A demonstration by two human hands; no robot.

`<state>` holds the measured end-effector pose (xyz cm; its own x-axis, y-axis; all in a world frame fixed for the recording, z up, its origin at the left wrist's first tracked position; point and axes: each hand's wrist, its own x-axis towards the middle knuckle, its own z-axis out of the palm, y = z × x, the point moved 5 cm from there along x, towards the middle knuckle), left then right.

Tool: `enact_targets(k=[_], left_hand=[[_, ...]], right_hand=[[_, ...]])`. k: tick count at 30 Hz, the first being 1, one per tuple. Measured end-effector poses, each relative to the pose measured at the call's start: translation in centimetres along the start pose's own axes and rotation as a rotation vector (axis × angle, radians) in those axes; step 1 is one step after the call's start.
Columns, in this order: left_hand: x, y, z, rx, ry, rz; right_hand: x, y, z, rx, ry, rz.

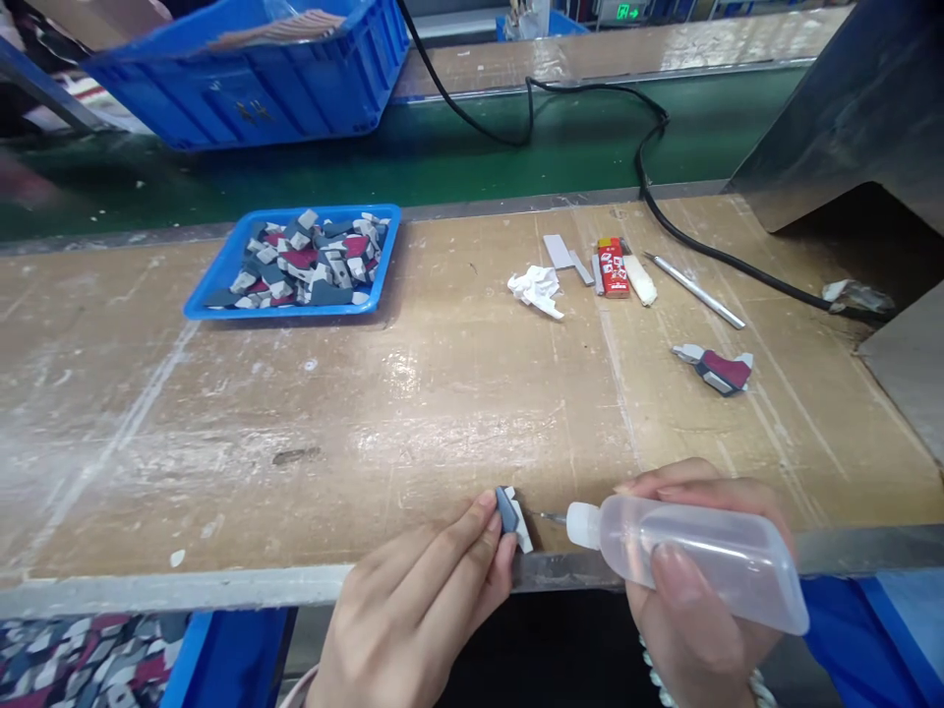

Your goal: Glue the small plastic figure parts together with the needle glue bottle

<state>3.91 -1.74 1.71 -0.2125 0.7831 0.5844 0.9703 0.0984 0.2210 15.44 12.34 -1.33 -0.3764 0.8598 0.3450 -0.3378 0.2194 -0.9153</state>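
Here's the right hand [708, 639], bare, a bracelet [652, 671] of rounded, pearly white beads circling its wrist — and over at the left hand [413, 600], also bare, a pale pinkish cuff [301, 685] just peeks in.

- At ten to eleven o'clock from the centre of my view, I see a big blue crate [243, 98] with something striped inside.
- From twelve round towards three, I can follow a black cable [527, 113].
- At one, high up, I pick out a lit green sign [626, 12].
- At two, I have a crumpled white tissue [537, 288] near a red, white-lettered item [614, 270].
- Between two and three, I see a slim metallic tool [697, 291] lying slantwise.
- Farther out at two, I make out a dark metal housing [833, 128].
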Motion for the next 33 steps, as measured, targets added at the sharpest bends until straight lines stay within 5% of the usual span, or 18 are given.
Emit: enact_targets(k=[21,33], left_hand=[[-0.5,-1.2,0.5,-0.205,0.086,-0.134],[-0.6,-1.9,0.9,-0.304,0.087,-0.212]], right_hand=[[1.1,-1.6,1.7,-0.192,-0.075,-0.158],[-0.2,-2.7,2.1,-0.376,-0.124,-0.489]])
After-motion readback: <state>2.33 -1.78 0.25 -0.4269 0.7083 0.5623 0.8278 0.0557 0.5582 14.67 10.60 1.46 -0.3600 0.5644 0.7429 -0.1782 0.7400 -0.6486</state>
